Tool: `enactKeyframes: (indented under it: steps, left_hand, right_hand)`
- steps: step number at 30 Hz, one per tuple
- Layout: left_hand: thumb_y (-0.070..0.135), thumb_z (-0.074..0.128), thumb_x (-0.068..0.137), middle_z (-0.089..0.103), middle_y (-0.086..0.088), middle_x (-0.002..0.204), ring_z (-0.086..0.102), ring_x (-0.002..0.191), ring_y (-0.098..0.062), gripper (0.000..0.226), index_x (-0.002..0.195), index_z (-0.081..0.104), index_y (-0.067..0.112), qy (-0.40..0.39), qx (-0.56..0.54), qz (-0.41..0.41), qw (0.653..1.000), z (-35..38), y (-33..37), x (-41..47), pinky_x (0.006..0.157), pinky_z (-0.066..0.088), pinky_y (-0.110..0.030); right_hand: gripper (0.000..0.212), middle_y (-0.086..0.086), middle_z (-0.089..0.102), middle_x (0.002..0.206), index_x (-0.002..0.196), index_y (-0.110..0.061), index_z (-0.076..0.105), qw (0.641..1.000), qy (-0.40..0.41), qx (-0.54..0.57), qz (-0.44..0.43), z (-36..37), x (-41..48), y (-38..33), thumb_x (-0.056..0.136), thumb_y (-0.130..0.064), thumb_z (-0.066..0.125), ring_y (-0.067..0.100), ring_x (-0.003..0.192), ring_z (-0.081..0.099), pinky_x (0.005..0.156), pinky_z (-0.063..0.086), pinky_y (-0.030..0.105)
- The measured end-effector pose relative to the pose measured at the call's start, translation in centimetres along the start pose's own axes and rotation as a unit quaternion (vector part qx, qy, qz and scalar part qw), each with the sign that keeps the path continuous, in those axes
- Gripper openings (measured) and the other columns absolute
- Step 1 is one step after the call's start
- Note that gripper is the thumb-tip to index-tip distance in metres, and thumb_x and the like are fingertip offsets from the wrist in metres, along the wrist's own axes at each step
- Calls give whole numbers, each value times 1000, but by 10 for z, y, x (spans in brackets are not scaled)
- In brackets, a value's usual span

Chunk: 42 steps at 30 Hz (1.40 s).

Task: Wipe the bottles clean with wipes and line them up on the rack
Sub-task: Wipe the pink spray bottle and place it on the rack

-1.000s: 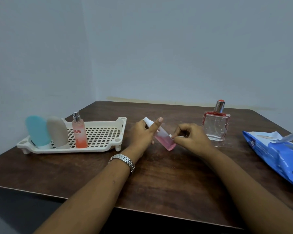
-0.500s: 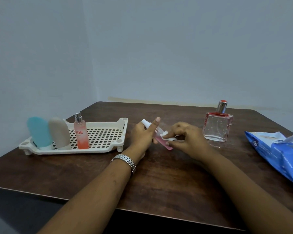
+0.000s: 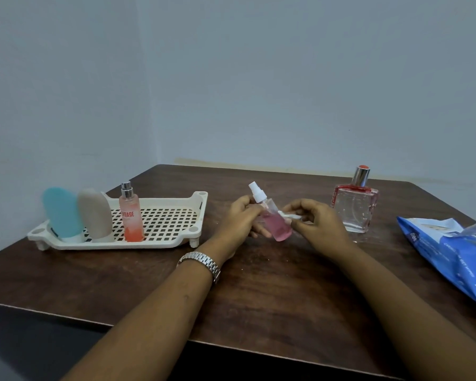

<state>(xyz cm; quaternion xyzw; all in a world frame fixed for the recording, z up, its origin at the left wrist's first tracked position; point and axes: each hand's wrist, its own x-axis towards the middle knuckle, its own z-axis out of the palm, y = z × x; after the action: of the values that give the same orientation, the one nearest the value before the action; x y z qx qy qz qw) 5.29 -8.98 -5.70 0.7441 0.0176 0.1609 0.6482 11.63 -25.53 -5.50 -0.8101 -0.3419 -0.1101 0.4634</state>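
At the middle of the dark wooden table [image 3: 259, 298], the left hand [image 3: 241, 220] curls its fingers round a small pink spray bottle [image 3: 278, 228]. It holds the bottle tilted, with the white nozzle up and leaning left. On my feed the right hand [image 3: 320, 228] pinches a small wad of white wipe [image 3: 289, 215] between thumb and fingertips and presses it to the bottle's upper side. The bottle sits between the two hands; I cannot tell whether its base touches the table. A metal watch [image 3: 201, 262] bands the left wrist. To the left, well apart from the hands, a cream slotted rack [image 3: 162, 243] carries three bottles in a row at its left end. These are a blue bottle [image 3: 62, 213], a beige bottle [image 3: 94, 213] and an upright orange spray bottle [image 3: 131, 220] beside them. Near the right hand I see a square glass perfume bottle [image 3: 353, 211] with a silver cap standing on the table. Farther right lies a blue pack of wipes [image 3: 451, 251] with its flap lifted. Plain pale walls [image 3: 259, 78] meet in a corner behind the table.
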Motion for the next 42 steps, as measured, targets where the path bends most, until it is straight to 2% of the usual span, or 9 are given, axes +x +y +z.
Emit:
enactKeyframes:
  steps: [4,7,10,17,23,27,31,37,42]
  left_hand:
    - [27,54,97,69,1,94,60,47,-11,17,109,56,15,1,27,17,1000,0,-1,-2,44,36,-18]
    - [30,54,97,67,2,91,58,46,-9,28,119,55,13,-19,37,31,999,2,-2,-3,45,37,-16]
    - [27,51,98,66,3,90,58,45,-8,21,114,56,15,-29,33,44,998,2,-2,-3,45,38,-14]
    - [30,54,97,66,3,79,59,48,-9,12,96,57,19,-11,-8,13,1000,0,-4,-1,45,35,-17]
    - [26,57,95,65,-2,84,58,43,-8,14,105,55,16,26,-35,8,999,0,-2,1,39,34,-16]
    - [30,56,96,63,0,84,55,43,-9,13,101,56,18,16,-18,13,1000,0,-3,1,40,35,-16]
    - [35,56,95,63,5,75,54,46,-9,17,98,58,19,7,-4,29,1000,1,-2,-1,43,37,-15]
    - [32,57,95,63,3,68,52,43,-7,19,97,56,13,14,-14,25,999,1,-2,-3,43,37,-14]
    - [31,60,93,64,-1,76,51,42,-6,21,101,56,12,37,-28,21,999,1,-3,-3,42,37,-13]
  right_hand:
    - [17,-9,68,89,90,-25,68,997,58,17,-56,5,-2,-8,81,-11,71,8,85,63,74,51,24]
    - [18,-8,67,92,90,-26,69,990,89,13,-107,7,-4,-13,78,-14,74,5,89,61,78,48,18]
    - [17,-9,64,88,89,-22,72,988,84,-14,-127,6,-3,-14,76,-13,76,1,85,59,71,42,6]
    - [9,-9,61,83,85,-19,74,987,-1,-96,-128,0,-6,-15,77,-15,73,3,78,56,64,42,12]
    - [2,-8,61,77,75,-17,72,975,-113,-161,-108,-7,-9,-17,73,-18,70,5,71,55,61,49,29]
    - [6,-10,59,78,82,-15,72,984,7,-119,-136,-7,-4,-13,77,-12,70,1,73,54,59,38,13]
    - [10,-8,64,86,90,-19,71,983,70,-77,-152,0,-3,-13,80,-16,71,2,81,58,66,46,11]
    - [13,-8,64,83,85,-19,73,987,3,-79,-140,4,-7,-15,76,-10,72,4,78,58,64,44,13]
    - [5,-9,61,78,73,-23,69,987,-74,-88,-113,-2,-11,-15,73,-20,73,6,72,55,59,45,23]
